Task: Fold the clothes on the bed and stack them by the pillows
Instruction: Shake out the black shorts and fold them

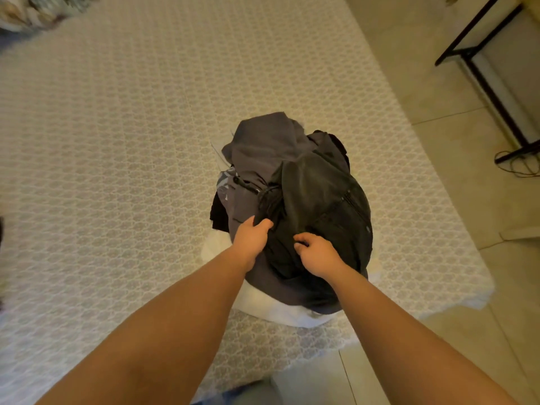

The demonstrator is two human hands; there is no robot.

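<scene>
A heap of dark clothes [271,150] lies near the bed's right front corner, with grey pieces on top and at the left. A black garment [324,197] drapes over the heap's right side. White cloth [274,308] shows under the heap at the front. My left hand [252,238] grips the fabric at the black garment's left edge. My right hand [317,252] pinches the black garment close beside it. Both arms reach in from the bottom of the view.
The bed [117,141] has a pale patterned cover that spreads left and back. A patterned pillow or bedding [32,10] shows at the far top left. A black metal frame [482,68] and cable [517,162] stand on the tiled floor at right.
</scene>
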